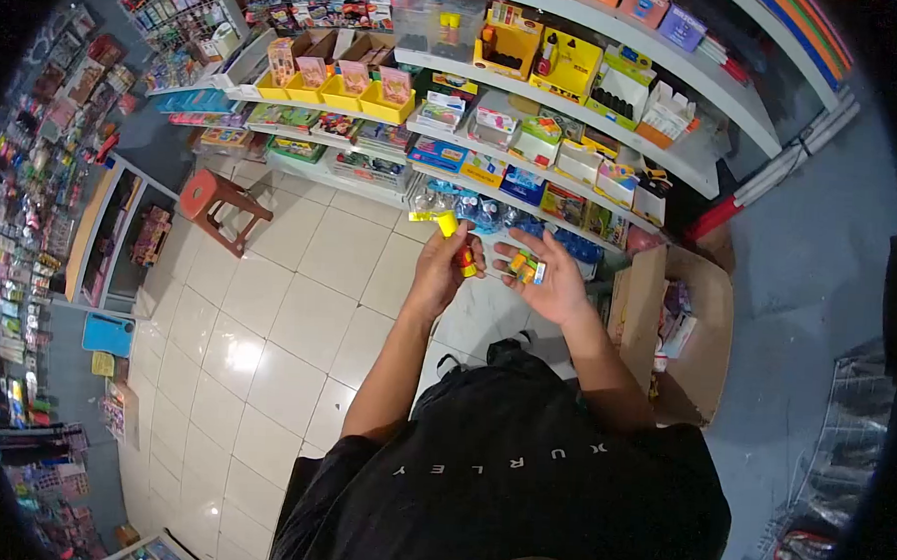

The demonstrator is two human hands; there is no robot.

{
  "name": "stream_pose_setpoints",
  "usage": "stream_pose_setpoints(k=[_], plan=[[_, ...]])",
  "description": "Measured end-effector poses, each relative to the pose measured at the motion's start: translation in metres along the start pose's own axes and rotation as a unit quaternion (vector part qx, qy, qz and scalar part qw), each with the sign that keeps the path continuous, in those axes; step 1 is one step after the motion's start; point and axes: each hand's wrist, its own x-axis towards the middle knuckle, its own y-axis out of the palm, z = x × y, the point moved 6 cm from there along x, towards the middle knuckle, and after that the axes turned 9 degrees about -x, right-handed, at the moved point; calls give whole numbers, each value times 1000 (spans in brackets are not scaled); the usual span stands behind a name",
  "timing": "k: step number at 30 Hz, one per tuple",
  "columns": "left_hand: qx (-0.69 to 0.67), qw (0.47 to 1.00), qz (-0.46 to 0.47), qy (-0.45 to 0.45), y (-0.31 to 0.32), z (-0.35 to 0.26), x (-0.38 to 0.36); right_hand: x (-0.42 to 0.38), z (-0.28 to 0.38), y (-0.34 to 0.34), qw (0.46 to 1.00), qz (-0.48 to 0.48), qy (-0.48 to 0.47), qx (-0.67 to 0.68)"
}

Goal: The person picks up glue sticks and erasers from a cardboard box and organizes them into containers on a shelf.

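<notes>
My left hand (437,270) is closed around a yellow and red tube (448,224) that looks like a glue stick. Its yellow end sticks out above my fingers, while the red and yellow lower part shows between them. To the right, my right hand (560,290) is turned palm up with the fingers curled. It holds a small green, yellow and orange pack (525,268) against the fingers; its exact kind is too small to make out. Both hands are raised in front of the lower shelves, a short gap apart.
Shelves ahead hold yellow display boxes (568,63) and stationery cartons (521,183). An open cardboard box (699,381) with goods inside stands right, beside a blue-grey wall (798,295). A brown plastic stool (217,205) is on the tiled floor (297,313). Hanging goods line the left.
</notes>
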Motion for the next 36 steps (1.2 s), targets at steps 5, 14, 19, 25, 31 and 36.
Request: stream_pose_setpoints(k=[5,14,19,25,31,36], plan=[[103,992,-57,55,-1,-5,-11,3,2,16,1000,-7,-8,14],[404,906,56,114,39,1,12,10,9,-9,999,-38,-28,0],[533,839,70,85,38,15,45,32,-1,-45,999,-11,-25,-18],[546,832,100,24,42,26,85,50,15,-63,991,-32,-15,-127],[453,884,110,-23,24,55,149,73,57,-89,994,-14,-61,-85],[369,923,8,-108,25,68,190,86,88,-132,984,-86,-56,-145]])
